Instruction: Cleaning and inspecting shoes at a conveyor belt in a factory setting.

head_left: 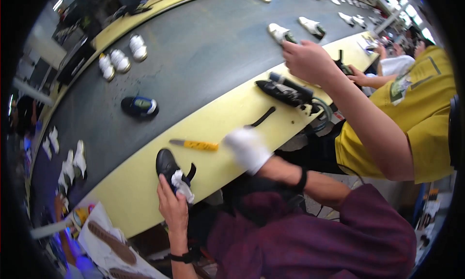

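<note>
My left hand (173, 207) grips a black shoe (166, 162) on the yellow table edge, its toe pointing away from me. Crumpled white paper (182, 182) sticks out of the shoe's opening, and a loose black strap stands off its right side. My right hand (246, 148), in a white glove, is smeared by motion above the table, so its fingers cannot be made out. Close to the glove lies a yellow-handled knife (194, 145). Just beyond the glove is a thin curved black strip (262, 117).
A dark conveyor belt (193, 71) carries a black-and-blue shoe (140, 106) and several white shoes. Right of me, a co-worker in a yellow shirt (402, 114) reaches toward a white shoe (279, 33). A black shoe (278, 91) and dark tubes lie between us.
</note>
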`<state>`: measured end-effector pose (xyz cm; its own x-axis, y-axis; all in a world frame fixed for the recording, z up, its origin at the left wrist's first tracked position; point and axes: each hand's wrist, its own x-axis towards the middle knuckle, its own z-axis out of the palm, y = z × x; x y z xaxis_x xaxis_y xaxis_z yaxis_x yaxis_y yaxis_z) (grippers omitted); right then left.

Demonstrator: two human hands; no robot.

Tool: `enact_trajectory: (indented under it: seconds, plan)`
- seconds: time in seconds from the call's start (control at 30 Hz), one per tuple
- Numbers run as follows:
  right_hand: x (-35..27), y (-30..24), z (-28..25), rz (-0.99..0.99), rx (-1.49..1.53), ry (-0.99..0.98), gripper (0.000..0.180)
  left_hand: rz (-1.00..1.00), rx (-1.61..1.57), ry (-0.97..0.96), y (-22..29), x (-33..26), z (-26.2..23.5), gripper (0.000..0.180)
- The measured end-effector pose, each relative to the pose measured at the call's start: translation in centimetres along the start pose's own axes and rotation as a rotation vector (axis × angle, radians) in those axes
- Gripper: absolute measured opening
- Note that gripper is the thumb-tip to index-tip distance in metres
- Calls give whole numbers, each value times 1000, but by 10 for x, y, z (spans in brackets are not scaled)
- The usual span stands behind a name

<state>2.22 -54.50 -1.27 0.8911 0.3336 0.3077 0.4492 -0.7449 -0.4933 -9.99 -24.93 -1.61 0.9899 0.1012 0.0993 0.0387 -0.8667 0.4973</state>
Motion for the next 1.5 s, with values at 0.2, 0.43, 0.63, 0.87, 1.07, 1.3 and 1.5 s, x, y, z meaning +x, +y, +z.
enact_trajectory:
  seconds: [0.2, 0.43, 0.63, 0.87, 1.07, 1.3, 1.5]
  plan:
    - [7, -4, 7, 170, 151, -28, 15, 12, -70, 62, -12, -2, 0, 71]
    - [37, -34, 96, 60, -186, -285, 27, 40, -1, 122, -10, -6, 5, 74]
    - [16, -31, 86, 196, 95, -193, 19, 103, 55, 166, -19, -2, 2, 74]
    - [-25, -93, -18, 340, 487, -363, 11, 126, 40, 196, -24, 0, 8, 74]
    - [-36, -97, 6, 219, 337, -404, 16, 134, 68, 183, -16, -2, 10, 77]
    - [-35, -96, 13, 220, 337, -353, 15, 136, 94, 176, -20, -2, 12, 80]
    - [-32, -97, 22, 248, 251, -339, 16, 117, -140, 179, -19, 1, 15, 86]
